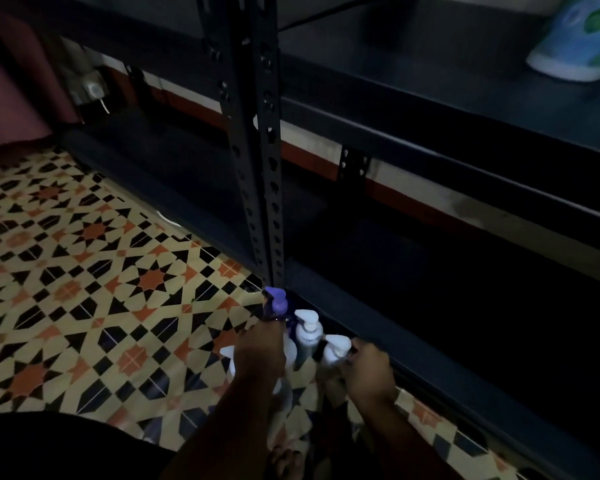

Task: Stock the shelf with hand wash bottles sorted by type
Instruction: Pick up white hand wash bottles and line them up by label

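Observation:
Several pump bottles stand on the patterned floor at the foot of a dark metal shelf [430,109]. My left hand [260,351] is wrapped around a purple bottle with a purple pump [276,303]. My right hand [368,370] grips a white-pump bottle [336,349] beside the lowest shelf edge. Between them stands a grey bottle with a white pump [307,332]. Another white bottle [228,358] peeks out left of my left hand, mostly hidden. The scene is dim.
A pale blue and white refill pack [575,46] lies on the upper shelf at the far right. A perforated black upright post [257,150] rises right behind the bottles. Patterned tile floor [84,271] spreads to the left. A wall socket [92,90] sits at back left.

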